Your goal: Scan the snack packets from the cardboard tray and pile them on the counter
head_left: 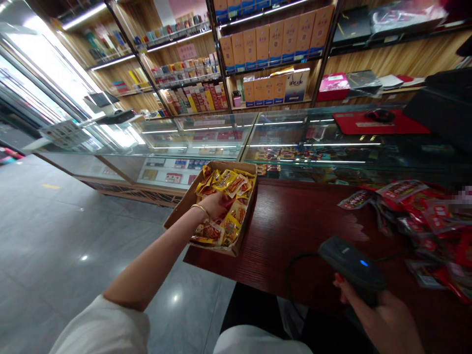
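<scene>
My left hand (217, 205) reaches into an open cardboard box (249, 223) of yellow snack packets (231, 227). Its fingers are closed at the edge of one snack packet (236, 184) on top of the pile; the fingertips are partly hidden. The box sits at the left end of the dark red wooden table (283, 216), its left side reaching past the edge. In my right hand (383, 314) is a dark barcode scanner (350, 265) with a lit blue light, held low over the table. A cable runs from near the scanner across the tabletop.
Red snack packets (431, 211) lie heaped on the table's right side. Behind it stands a glass display counter (206, 125), with a red mouse mat (350, 123) and a computer mouse (379, 115) on top. Shelves of orange boxes (269, 44) line the back wall.
</scene>
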The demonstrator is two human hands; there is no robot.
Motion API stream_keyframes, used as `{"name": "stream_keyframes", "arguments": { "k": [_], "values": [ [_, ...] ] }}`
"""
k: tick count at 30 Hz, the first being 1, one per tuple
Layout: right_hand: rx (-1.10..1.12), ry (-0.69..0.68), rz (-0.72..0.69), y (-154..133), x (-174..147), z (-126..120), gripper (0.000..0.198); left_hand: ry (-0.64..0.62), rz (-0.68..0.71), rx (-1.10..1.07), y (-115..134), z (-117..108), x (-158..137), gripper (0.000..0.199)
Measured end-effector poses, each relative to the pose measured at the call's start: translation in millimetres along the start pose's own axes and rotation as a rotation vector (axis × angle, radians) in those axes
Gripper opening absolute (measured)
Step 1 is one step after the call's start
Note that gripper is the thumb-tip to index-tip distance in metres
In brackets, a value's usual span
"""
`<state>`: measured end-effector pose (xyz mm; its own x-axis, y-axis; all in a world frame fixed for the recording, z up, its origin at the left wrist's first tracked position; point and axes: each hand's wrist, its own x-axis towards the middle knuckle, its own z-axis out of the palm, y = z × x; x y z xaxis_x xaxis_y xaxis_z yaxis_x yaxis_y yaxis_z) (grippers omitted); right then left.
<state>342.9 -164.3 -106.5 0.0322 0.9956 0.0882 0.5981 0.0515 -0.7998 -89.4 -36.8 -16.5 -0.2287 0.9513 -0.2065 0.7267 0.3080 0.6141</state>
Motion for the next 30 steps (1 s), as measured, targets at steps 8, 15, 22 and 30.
{"name": "stream_keyframes", "arguments": {
  "k": [8, 15, 22, 30],
  "values": [
    [0.083, 0.025, 0.140, 4.7, 1.4, 4.1, 0.031, 0.280, 0.251, -0.224, 44.6, -41.0, -66.2, 0.022],
    [0.072, 0.053, 0.236, -4.6, 8.3, -3.6, 0.034, -0.535, -0.125, -1.527, 99.0, 100.3, -87.3, 0.050],
    [0.151, 0.018, 0.229, -17.3, 8.8, -5.8, 0.035, -0.698, -0.023, -1.465, 97.1, 176.6, -22.4, 0.047],
    [0.110, 0.016, 0.128, -30.7, 19.4, 0.5, 0.031, -0.310, 0.058, -1.450, 86.4, 189.0, -11.4, 0.060]
  ]
}}
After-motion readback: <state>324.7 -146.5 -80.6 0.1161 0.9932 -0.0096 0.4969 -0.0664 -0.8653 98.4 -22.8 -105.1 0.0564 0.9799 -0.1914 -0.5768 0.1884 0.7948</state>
